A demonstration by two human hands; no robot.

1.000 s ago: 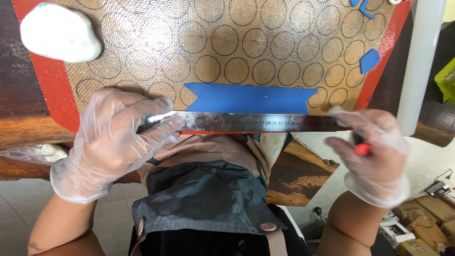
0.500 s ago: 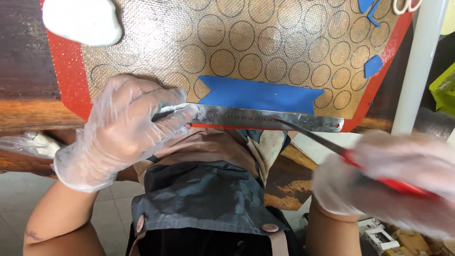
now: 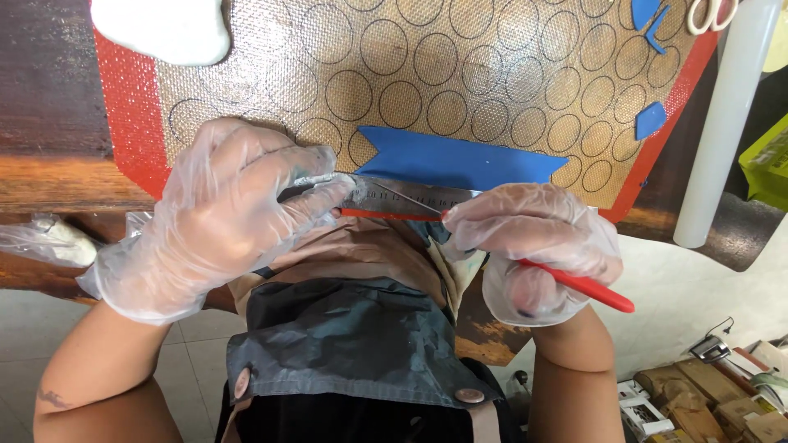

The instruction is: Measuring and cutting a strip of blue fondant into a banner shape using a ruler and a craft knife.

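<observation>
A dark wooden bench carried a tan baking mat with printed circles and a red border, its near edge hanging just over the person's apron. The fingers of the gloved left hand were spread and pressed flat on the left end of a steel ruler, pinning it along the lower edge of a flat blue strip that had a notched left end. The fingers of the gloved right hand were closed tight around a red-handled knife, its thin blade laid against the ruler's top edge, tip pointing left. Outward from there, small blue offcuts lay near the mat's right border, a white lump sat at the upper left, a white rolling pin stood along the right side, and scissors showed at the top edge. The likely trouble: only one end of the ruler was held, so sideways pressure from the blade could pivot it and leave a crooked edge; the blade could also ride over the ruler toward the left fingertips, or score the mat beneath.
</observation>
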